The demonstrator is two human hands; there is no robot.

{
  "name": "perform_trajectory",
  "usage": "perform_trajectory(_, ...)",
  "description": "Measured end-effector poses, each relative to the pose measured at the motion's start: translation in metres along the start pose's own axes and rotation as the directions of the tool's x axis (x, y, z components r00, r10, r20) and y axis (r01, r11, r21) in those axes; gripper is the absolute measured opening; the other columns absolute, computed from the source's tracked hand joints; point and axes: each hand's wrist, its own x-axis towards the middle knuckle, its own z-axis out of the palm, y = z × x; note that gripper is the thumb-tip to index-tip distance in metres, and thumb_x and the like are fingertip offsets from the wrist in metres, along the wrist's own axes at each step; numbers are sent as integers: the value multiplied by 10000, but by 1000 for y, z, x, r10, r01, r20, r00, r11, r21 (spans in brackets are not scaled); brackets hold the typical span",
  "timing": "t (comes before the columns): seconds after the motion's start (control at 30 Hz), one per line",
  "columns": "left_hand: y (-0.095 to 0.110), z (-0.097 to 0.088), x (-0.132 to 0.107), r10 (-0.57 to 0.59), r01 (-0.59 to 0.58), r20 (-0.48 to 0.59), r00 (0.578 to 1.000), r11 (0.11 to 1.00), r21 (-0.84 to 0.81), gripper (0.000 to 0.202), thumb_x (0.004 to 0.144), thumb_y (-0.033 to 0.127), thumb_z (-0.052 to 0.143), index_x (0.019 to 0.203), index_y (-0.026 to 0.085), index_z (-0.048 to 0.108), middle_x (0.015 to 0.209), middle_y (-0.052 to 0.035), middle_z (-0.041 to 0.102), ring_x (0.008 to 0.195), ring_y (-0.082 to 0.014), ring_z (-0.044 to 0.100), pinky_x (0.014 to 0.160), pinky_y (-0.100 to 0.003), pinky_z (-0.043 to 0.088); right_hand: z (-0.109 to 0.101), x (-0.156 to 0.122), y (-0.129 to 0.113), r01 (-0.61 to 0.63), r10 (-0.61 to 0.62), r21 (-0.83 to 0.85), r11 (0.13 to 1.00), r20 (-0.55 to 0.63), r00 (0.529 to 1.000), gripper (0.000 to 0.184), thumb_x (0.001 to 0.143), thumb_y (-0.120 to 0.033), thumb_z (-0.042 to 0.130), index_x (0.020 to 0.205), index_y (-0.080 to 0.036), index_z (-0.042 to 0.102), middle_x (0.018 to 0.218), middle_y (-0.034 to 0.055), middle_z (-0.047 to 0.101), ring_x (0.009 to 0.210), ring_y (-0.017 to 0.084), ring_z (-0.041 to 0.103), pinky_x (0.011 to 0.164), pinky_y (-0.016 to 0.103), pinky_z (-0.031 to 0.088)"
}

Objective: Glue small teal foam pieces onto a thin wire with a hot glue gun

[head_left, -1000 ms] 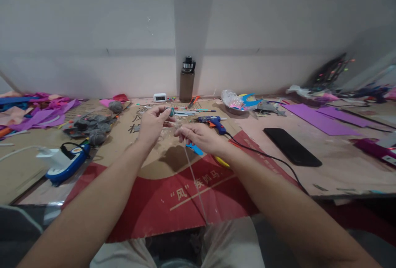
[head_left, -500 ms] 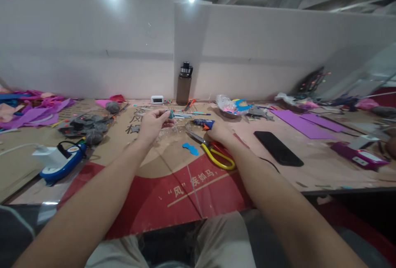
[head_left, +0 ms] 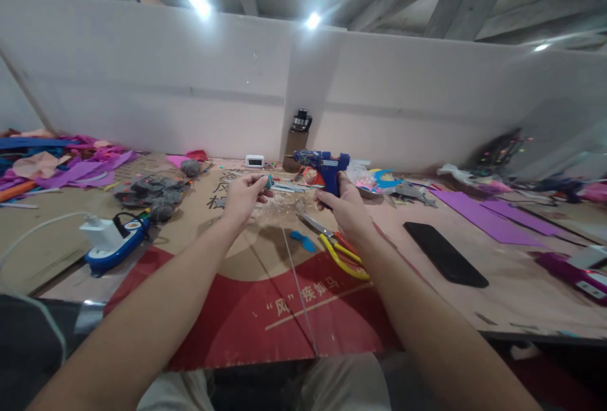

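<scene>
My right hand point(head_left: 345, 207) is closed round the handle of a blue hot glue gun point(head_left: 323, 164), held upright above the table with its nozzle pointing left. My left hand point(head_left: 244, 195) pinches a small teal piece point(head_left: 269, 181) between thumb and fingers, just left of the nozzle. A thin clear strand point(head_left: 298, 288) runs from near my hands down toward my lap. Under my right wrist lie yellow-handled scissors point(head_left: 339, 250). A blue foam cutout point(head_left: 303, 241) rests on the cardboard beside them.
Red and brown cardboard point(head_left: 246, 316) covers the table in front of me. A blue power strip with a white plug point(head_left: 111, 241) sits left, grey pompoms point(head_left: 154, 193) behind it, a black phone point(head_left: 444, 253) right, purple sheets point(head_left: 484, 218) far right, a bottle point(head_left: 296, 138) by the wall.
My right hand let go of the strand, reached to the glue gun on the table and lifted it up near the left hand. The left hand kept its teal piece.
</scene>
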Motion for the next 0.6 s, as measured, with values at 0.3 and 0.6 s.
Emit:
perform_trajectory(0.3,-1,-4,2,108,-96,-58,992,979,181,212,752,362,642,733,150,653,545,-5,604,434,-82,517,426,-193,350,7,-19,-26,197,-178,-319,927,86,980,257,868,-359,514,1067,-202,552,959,70,668,824,210,605,763,359,475)
perform_trajectory(0.6,5,-1,-4,140,-127,-30,990,958,257,214,770,361,626,748,150,653,533,-8,616,419,-86,504,431,-201,368,7,-22,-29,265,-230,-564,782,133,964,306,880,-322,490,1138,-166,542,980,124,664,853,250,615,743,363,468)
